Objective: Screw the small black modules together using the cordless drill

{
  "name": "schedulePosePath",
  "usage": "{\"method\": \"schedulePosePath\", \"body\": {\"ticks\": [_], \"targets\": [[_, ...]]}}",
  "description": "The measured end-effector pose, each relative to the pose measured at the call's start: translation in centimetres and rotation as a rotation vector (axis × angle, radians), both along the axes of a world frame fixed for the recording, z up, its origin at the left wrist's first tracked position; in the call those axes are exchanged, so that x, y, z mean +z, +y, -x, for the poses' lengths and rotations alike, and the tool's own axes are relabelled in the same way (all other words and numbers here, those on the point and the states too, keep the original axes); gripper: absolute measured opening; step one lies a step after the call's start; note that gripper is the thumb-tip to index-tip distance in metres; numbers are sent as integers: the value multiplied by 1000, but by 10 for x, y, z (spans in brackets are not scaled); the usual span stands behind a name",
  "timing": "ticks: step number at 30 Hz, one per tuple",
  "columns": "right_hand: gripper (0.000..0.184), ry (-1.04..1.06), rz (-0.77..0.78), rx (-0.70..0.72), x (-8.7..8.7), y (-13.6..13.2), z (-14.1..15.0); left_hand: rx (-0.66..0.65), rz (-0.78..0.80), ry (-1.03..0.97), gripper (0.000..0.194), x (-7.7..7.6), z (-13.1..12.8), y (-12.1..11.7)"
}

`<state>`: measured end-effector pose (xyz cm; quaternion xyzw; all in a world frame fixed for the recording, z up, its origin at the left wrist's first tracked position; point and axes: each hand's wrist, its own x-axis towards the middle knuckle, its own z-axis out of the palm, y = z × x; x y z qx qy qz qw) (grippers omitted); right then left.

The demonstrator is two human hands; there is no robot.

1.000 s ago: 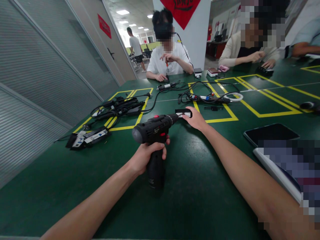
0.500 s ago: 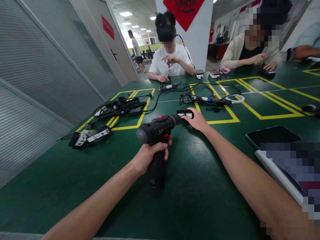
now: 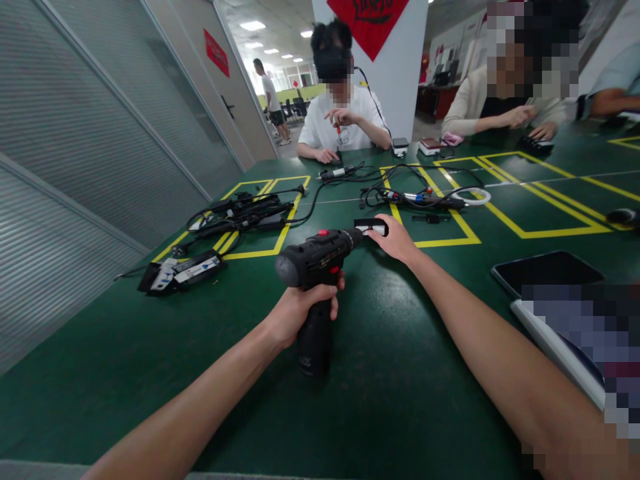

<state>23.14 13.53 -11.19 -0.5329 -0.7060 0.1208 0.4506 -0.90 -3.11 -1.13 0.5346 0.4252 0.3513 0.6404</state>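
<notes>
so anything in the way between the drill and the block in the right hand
Nothing visible stands between the drill in the left hand and the small block in the right hand; whether they touch is unclear.

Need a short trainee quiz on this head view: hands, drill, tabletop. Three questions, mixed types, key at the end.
1. Multiple choice. What colour are the tape lines that mark out boxes on the green table?
A) red
B) yellow
C) blue

2. True or false. The right hand has its fingers on a small black-and-white part at the front end of the power drill.

3. Fill in the blank. The power drill is held by its handle in the person's ____.

Key: 1. B; 2. true; 3. left hand
</notes>
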Motion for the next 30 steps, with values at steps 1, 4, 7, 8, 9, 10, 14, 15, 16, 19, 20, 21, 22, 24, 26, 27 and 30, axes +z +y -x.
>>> {"method": "schedulePosePath", "body": {"ticks": [1,4,7,8,9,10,14,15,16,19,20,21,22,24,26,27,30], "targets": [[46,-1,-3,1,0,0,0,2,-1,1,26,0,0,0],[46,2,-11,5,0,0,0,4,-4,1,27,0,0,0],[46,8,-6,6,0,0,0,4,-2,2,27,0,0,-1],[46,8,-3,6,0,-1,0,6,-2,2,27,1,0,-1],[46,8,0,7,1,-1,0,8,-3,1,27,1,0,-1],[46,7,1,7,1,-1,0,9,-4,0,27,1,0,-1],[45,-3,0,3,2,-2,0,20,-6,0,28,2,-1,-1],[45,-4,0,2,2,-2,0,23,-5,4,28,2,-2,-1],[45,-5,0,1,2,-2,1,27,-4,9,27,3,-2,-1],[44,-9,2,3,2,-1,1,36,-7,36,25,3,-4,-1],[44,-12,4,3,1,-1,1,40,-9,46,25,3,-4,-1],[45,-13,7,2,1,-1,1,43,-10,53,25,3,-5,-2],[45,-14,9,4,1,0,0,46,-10,59,25,3,-5,-2],[45,-17,11,11,1,0,0,51,-7,57,25,3,-6,-2],[44,-19,3,18,1,0,-1,56,-1,46,25,3,-5,-1],[44,-21,-2,22,1,0,-1,58,4,43,26,2,-5,-1],[43,-31,-6,29,2,1,-2,64,22,50,27,2,-3,0]]}}
